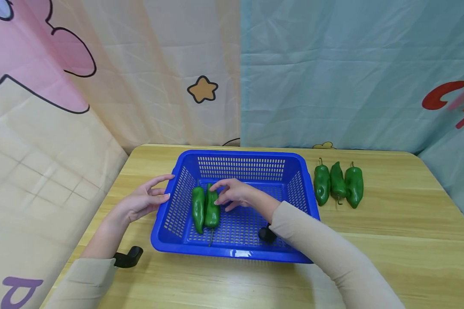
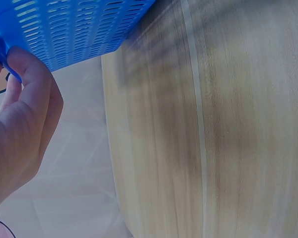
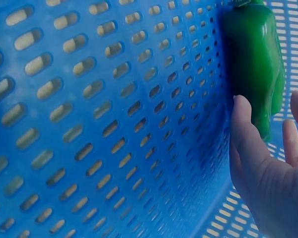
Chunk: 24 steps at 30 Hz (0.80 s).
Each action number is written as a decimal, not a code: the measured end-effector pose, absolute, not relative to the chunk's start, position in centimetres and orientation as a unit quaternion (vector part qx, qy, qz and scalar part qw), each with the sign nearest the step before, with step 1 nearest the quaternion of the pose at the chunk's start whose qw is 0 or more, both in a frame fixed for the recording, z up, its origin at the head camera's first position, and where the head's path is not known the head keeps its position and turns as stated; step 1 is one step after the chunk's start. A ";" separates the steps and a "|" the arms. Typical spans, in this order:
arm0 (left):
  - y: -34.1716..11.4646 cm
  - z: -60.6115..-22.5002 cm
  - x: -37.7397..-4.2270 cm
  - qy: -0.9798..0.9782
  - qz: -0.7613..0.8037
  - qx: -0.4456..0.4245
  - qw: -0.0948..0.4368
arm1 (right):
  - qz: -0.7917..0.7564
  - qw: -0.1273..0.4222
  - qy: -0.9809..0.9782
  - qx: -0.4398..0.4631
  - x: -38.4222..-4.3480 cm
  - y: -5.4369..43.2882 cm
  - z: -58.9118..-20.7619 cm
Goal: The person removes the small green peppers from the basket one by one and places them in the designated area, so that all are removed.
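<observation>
A blue plastic basket (image 1: 232, 253) with slotted walls sits on the wooden table. Two green peppers lie side by side in its left half: a left one (image 1: 198, 209) and a right one (image 1: 212, 212) with its stem toward the near wall. My right hand (image 1: 236, 193) reaches into the basket, fingers spread and loosely bent, the fingertips right at the right pepper. In the right wrist view, a fingertip overlaps a green pepper (image 3: 251, 54). At the basket's left side, my left hand (image 1: 145, 199) holds the rim, its fingers bent at the edge in the left wrist view.
Three more green peppers stand in a row on the table right of the basket: a left one (image 1: 322, 184), a middle one (image 1: 338, 182) and a right one (image 1: 354, 186). Printed curtains (image 1: 294, 86) hang behind the table (image 1: 394, 253) and along its sides.
</observation>
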<state>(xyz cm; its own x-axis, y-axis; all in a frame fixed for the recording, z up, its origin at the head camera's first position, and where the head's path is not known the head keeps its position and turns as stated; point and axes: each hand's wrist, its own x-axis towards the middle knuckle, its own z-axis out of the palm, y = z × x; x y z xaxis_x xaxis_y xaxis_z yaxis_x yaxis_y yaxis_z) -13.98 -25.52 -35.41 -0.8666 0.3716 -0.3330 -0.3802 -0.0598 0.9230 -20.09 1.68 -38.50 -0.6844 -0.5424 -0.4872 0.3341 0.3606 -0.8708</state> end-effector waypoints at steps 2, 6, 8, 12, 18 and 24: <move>-25.5 -35.4 -14.0 0.636 0.727 -0.003 0.259 | -0.560 0.390 0.727 -0.071 -20.1 1.5 -38.5; -25.6 -35.4 -14.0 0.636 0.726 -0.002 0.261 | -0.559 0.385 0.731 -0.071 -20.2 1.2 -38.7; -25.6 -35.3 -14.1 0.636 0.726 -0.002 0.262 | -0.557 0.383 0.733 -0.073 -20.3 1.1 -38.7; -25.7 -35.2 -14.1 0.638 0.725 -0.006 0.259 | -0.551 0.382 0.738 -0.078 -20.3 0.8 -38.8; -25.6 -35.3 -14.1 0.638 0.725 -0.008 0.259 | -0.543 0.383 0.743 -0.079 -20.1 0.4 -38.8; -25.6 -35.4 -14.1 0.637 0.725 -0.007 0.260 | -0.548 0.383 0.740 -0.067 -20.2 0.2 -39.0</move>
<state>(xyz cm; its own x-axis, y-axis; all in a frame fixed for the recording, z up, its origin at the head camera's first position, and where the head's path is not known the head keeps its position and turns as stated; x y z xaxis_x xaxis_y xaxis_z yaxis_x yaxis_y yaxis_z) -14.11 -25.61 -35.36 -0.8649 0.3687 -0.3406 -0.3853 -0.0527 0.9213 -20.15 0.22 -39.02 -0.6973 -0.5194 -0.4939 0.3212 0.3895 -0.8632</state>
